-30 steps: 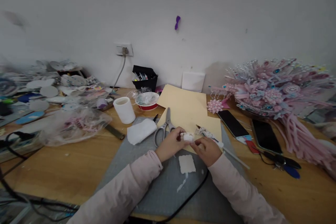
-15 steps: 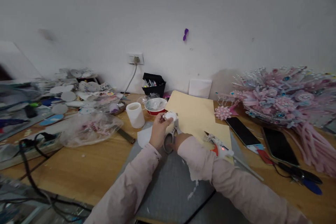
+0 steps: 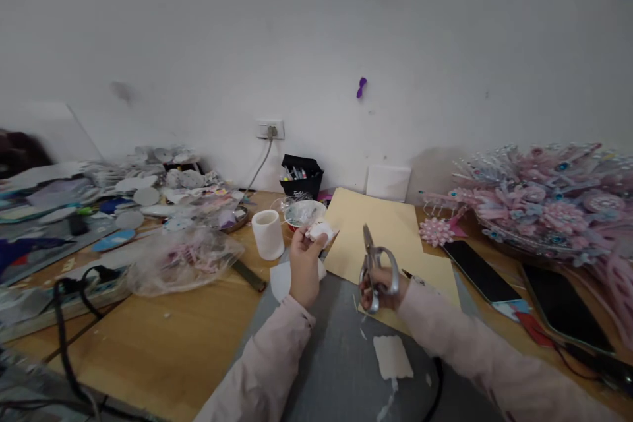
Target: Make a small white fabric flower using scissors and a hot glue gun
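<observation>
On the wooden surface [image 3: 188, 356], pink bits [image 3: 190, 260] are held in a big see-through bag [image 3: 148, 279]. Pens [image 3: 297, 173] are held in a black pouch [image 3: 303, 187] by the wall. Crinkly clear plastic [image 3: 305, 212] is held in a red and white bowl [image 3: 291, 228]. Scissors [image 3: 390, 269] are gripped by the curled fingers of the right hand [image 3: 380, 289]. A small white piece [image 3: 320, 232] is pinched in front of the bowl by the left hand's [image 3: 304, 268] fingers.
</observation>
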The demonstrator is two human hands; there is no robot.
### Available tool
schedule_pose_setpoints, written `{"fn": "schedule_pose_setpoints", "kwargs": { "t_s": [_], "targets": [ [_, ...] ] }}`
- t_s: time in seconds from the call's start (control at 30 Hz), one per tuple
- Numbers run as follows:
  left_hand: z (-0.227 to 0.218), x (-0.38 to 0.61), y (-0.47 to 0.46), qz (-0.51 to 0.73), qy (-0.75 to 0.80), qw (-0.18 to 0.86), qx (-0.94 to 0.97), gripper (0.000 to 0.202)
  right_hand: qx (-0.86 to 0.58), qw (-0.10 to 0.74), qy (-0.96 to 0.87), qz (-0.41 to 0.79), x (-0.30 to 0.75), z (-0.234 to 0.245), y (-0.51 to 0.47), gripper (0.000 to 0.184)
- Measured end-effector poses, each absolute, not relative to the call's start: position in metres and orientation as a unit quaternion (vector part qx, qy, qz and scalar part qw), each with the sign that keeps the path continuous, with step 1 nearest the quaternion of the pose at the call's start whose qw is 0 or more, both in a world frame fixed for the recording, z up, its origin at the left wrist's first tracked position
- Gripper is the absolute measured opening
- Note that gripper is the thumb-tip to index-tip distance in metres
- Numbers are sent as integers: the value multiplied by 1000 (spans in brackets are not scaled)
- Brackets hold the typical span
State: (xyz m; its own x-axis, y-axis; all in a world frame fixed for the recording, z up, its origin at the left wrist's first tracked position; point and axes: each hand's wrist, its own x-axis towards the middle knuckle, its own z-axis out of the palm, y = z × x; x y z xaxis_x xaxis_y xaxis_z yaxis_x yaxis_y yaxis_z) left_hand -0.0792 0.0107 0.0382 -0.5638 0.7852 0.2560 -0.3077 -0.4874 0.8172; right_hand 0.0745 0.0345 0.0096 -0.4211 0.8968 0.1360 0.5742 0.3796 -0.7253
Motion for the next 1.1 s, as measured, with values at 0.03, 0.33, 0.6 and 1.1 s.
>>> {"fn": "schedule_pose_setpoints", "kwargs": {
  "t_s": [0.03,0.33,0.6,1.1],
  "targets": [
    [37,-77,10,791,377,352,329,30,-462,266,-775,340,84,11,29,24],
    [31,-59,1,723,392,392,412,36,-367,361,-570,641,150,11,-22,53],
    [33,-49,-6,689,389,404,459,36,-417,342,-642,545,147,24,-38,35],
    [33,-47,-8,699,382,394,459,33,-511,335,-715,340,150,-4,-33,44]
  ]
}}
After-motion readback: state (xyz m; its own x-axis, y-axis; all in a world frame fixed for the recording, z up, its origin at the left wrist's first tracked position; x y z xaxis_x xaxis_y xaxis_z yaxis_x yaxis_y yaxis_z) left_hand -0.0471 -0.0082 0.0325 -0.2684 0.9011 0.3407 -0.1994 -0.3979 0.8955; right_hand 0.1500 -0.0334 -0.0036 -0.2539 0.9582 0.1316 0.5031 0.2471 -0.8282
